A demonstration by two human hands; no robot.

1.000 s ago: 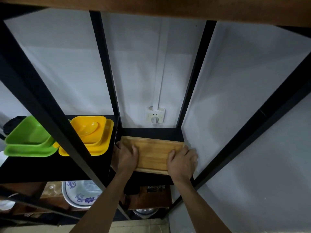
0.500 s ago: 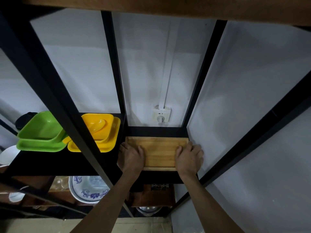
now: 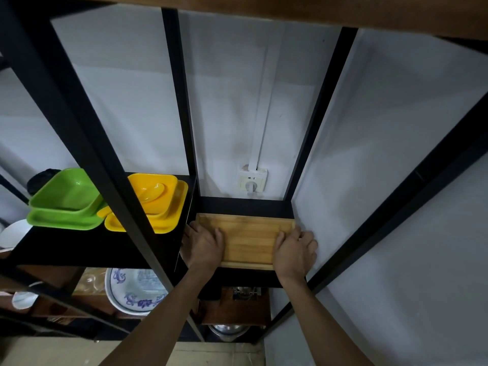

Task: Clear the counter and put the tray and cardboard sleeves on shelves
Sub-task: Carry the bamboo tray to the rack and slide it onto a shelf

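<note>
A wooden tray (image 3: 248, 239) lies flat on the narrow black shelf (image 3: 245, 206) at the right end of the rack. My left hand (image 3: 203, 245) grips the tray's left edge, fingers over the rim. On the right edge rests my right hand (image 3: 294, 249), also curled around the rim, close to the white side wall. No cardboard sleeves are in view.
Left of the tray, green dishes (image 3: 64, 202) and yellow dishes (image 3: 153, 204) stand on the wider black shelf. A wall socket (image 3: 252, 180) sits behind the tray's shelf. A blue-patterned plate (image 3: 134, 291) lies on the shelf below. Black rack posts (image 3: 182, 101) frame the compartments.
The tray has slid further back onto the shelf and squared up with it. Both hands moved along with it, still on its edges.
</note>
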